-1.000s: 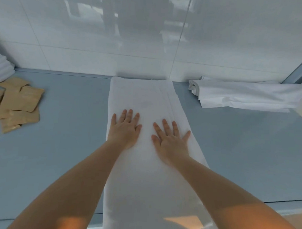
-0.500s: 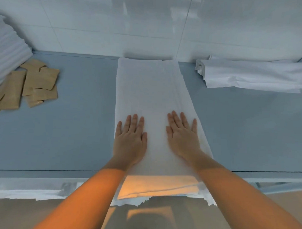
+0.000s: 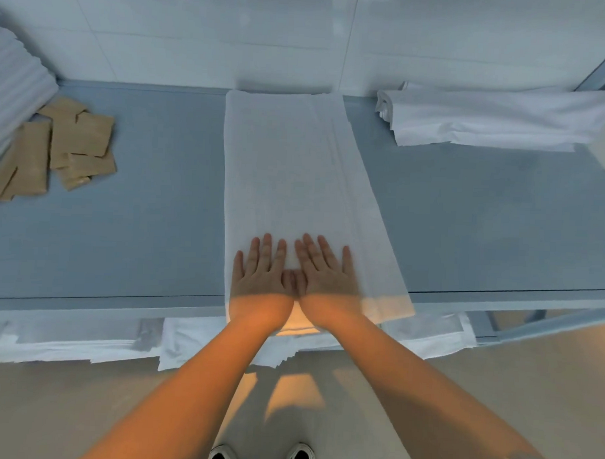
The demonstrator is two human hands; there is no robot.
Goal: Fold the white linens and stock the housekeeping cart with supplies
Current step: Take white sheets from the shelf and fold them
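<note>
Two flat palms press the folded white towel point(image 3: 296, 181) near the bench point(image 3: 140, 223) front edge: left hand point(image 3: 260, 270) and right hand point(image 3: 323, 269) lie side by side, thumbs touching, fingers straight and gripping nothing. The towel's near end overhangs the edge. Pulled further toward the person, the long strip could likely slide off or skew its layered right edge.

White woven cloth linen point(image 3: 289, 167), matt blue-grey table point(image 3: 483, 218), glossy wall tiles point(image 3: 232, 31), brown paper packets point(image 3: 81, 142)
</note>
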